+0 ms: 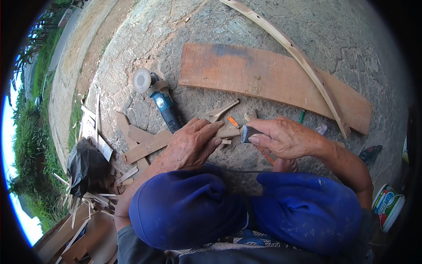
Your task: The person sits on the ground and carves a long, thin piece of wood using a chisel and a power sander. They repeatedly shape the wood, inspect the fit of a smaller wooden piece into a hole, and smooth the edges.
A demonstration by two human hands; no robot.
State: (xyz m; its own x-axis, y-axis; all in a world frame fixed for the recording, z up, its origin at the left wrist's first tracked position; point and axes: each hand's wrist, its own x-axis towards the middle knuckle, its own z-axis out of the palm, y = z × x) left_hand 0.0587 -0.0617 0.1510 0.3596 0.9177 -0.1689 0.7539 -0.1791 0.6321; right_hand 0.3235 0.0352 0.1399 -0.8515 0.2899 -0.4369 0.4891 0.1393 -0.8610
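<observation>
My left hand grips a small light wooden piece between thumb and fingers, in front of my knees. In my right hand is a folded dark grey piece of sandpaper, pinched under the thumb and against the right end of the wood. Just beyond the hands lie a narrow forked wooden piece and a short orange object whose kind I cannot tell. An angle grinder rests on the ground beyond my left hand, its disc pointing away.
A wide brown board lies ahead, crossed by a long curved wooden strip. Flat offcuts are at the left, near a black plastic bag and scattered scraps. At the right are a dark tool and a white-lidded bucket.
</observation>
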